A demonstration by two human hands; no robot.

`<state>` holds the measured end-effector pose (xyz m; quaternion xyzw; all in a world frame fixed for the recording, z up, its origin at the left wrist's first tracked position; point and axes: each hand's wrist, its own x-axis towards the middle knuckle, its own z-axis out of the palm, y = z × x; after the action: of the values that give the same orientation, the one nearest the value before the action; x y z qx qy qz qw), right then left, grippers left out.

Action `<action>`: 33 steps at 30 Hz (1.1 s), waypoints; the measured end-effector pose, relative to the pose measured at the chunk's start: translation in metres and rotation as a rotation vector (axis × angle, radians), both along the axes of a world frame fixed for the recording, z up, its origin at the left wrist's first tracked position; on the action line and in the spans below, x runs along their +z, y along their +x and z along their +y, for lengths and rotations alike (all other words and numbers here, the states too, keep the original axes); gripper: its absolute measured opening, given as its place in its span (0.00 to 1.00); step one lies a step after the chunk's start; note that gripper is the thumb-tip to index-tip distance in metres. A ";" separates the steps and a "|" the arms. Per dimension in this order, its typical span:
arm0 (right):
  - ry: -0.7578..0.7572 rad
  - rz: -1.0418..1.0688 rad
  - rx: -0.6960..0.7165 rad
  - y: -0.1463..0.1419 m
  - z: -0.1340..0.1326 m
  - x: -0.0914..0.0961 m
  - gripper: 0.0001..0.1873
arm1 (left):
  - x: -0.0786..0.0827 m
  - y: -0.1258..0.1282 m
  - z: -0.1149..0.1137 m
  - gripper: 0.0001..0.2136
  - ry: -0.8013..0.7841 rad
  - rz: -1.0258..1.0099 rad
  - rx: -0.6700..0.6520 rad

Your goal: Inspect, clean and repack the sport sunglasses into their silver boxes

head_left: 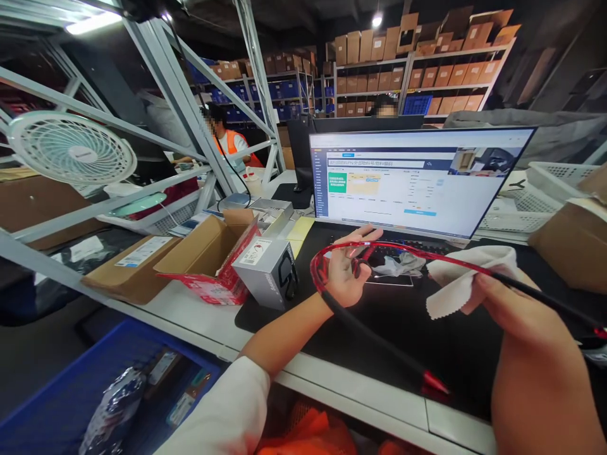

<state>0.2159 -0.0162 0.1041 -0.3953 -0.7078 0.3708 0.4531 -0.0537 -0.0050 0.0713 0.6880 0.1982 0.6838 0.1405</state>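
Note:
My left hand [348, 275] is closed on the left part of a pair of glasses [403, 248] with a thin red frame. Their black arms with red tips stretch back towards me. A white cleaning cloth [450, 297] with a zigzag edge is pinched in my right hand [512, 303], against the right side of the frame. Some of the right fingers are hidden behind the cloth. Beyond my left hand, a crumpled clear plastic wrapper [401, 264] lies on the black desk mat [379, 360].
A lit monitor [379, 183] stands behind a keyboard partly hidden by my hands. To the left are a grey product box [265, 278], an open red-and-brown carton [203, 253] and a flat carton [128, 268]. A blue bin [57, 385] sits below the desk edge. Co-workers [234, 142] sit beyond.

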 end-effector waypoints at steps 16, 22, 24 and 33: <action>-0.105 0.160 -0.082 -0.082 0.005 -0.008 0.28 | -0.013 0.011 0.006 0.20 0.260 0.069 0.161; -0.007 0.107 -0.246 -0.089 0.003 -0.014 0.33 | -0.012 0.008 0.005 0.21 0.362 0.138 0.267; -0.027 0.139 -0.186 -0.085 0.005 -0.015 0.31 | -0.012 0.009 0.004 0.20 0.341 0.105 0.274; -0.110 0.047 -0.111 -0.079 0.010 -0.012 0.22 | -0.016 0.013 0.002 0.20 0.378 0.181 0.329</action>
<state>0.1368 -0.0065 0.0925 -0.4494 -0.6524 0.3927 0.4671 -0.0411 -0.0030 0.0552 0.7189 0.1878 0.6580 -0.1220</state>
